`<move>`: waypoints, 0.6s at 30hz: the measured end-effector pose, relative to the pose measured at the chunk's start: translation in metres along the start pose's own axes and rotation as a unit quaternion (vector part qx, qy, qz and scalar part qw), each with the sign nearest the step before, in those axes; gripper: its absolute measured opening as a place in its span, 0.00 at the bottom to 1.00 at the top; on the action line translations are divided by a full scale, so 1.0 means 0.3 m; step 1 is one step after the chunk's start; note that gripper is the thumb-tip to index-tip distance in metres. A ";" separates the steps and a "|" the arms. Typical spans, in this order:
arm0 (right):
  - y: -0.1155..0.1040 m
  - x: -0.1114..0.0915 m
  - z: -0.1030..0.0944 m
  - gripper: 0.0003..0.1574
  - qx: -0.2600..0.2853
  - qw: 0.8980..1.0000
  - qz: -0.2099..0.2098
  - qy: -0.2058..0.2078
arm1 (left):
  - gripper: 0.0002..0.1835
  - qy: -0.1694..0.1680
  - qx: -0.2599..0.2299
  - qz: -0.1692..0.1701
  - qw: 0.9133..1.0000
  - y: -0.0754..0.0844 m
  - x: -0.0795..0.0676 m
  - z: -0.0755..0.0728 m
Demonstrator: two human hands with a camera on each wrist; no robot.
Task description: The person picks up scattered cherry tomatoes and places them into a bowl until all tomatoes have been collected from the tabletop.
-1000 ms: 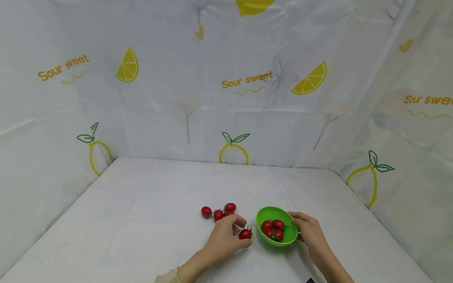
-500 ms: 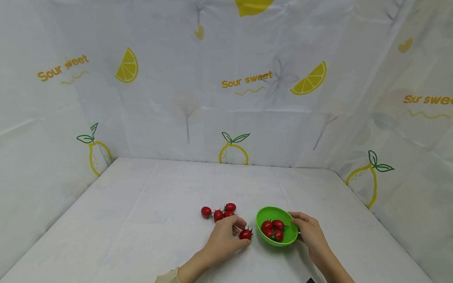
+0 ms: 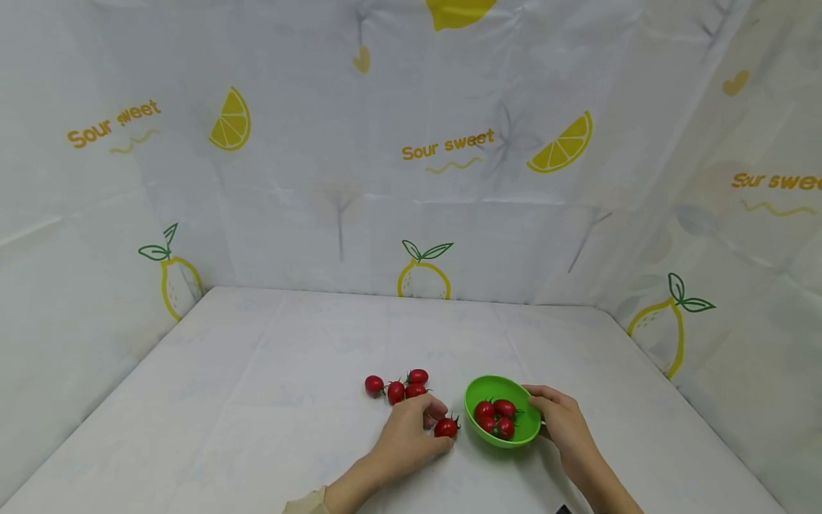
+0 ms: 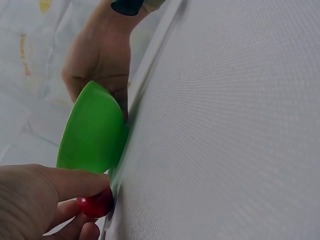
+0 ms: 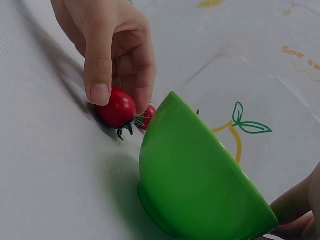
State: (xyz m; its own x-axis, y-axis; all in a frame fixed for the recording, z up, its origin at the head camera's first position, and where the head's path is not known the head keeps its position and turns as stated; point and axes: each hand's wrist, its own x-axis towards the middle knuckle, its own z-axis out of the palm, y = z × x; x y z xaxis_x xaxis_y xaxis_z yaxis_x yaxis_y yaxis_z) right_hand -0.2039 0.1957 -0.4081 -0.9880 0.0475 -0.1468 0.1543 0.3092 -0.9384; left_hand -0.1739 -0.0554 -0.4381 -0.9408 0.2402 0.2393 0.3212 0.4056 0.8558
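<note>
A red cherry tomato [image 3: 446,427] with a green stem lies on the white table, left of a green bowl [image 5: 195,175]. My left hand [image 3: 406,437] has its thumb on the near side of this tomato and curled fingers on the far side, pinching it at table level. In the right wrist view, the thumb covers part of the tomato [image 5: 116,109]. Several more cherry tomatoes [image 3: 504,408] sit inside the bowl. At the bowl's right side, my right hand [image 3: 560,420] grips the rim, thumb and fingers on either side of the wall.
Beyond the left hand, several loose cherry tomatoes [image 3: 396,391] lie in a cluster on the white tablecloth [image 3: 289,400]. White sheeting [image 3: 308,178] printed with lemons stands around the back and sides of the table.
The left thumb has drawn in closer against the tomato, which has shifted very slightly right and nearer. The right hand and bowl have stayed put.
</note>
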 end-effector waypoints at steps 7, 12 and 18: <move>-0.002 -0.004 0.000 0.26 -0.006 1.000 -0.004 -0.002 | 0.17 0.000 0.005 -0.003 1.000 0.000 -0.002 0.001; -0.003 -0.005 0.000 0.26 -0.007 1.000 -0.002 -0.002 | 0.17 0.004 0.006 0.000 1.000 0.001 -0.002 0.001; -0.004 -0.003 0.000 0.25 -0.004 1.000 0.001 0.000 | 0.16 0.009 0.008 0.001 1.000 0.002 -0.002 0.000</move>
State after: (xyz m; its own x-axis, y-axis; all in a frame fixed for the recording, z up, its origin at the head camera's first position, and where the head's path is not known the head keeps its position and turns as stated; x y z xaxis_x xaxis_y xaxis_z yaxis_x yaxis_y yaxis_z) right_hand -0.2032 0.1953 -0.4068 -0.9876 0.0477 -0.1497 0.1571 0.3163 -0.9356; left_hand -0.1732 -0.0553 -0.4377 -0.9417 0.2254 0.2499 0.3252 0.4182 0.8482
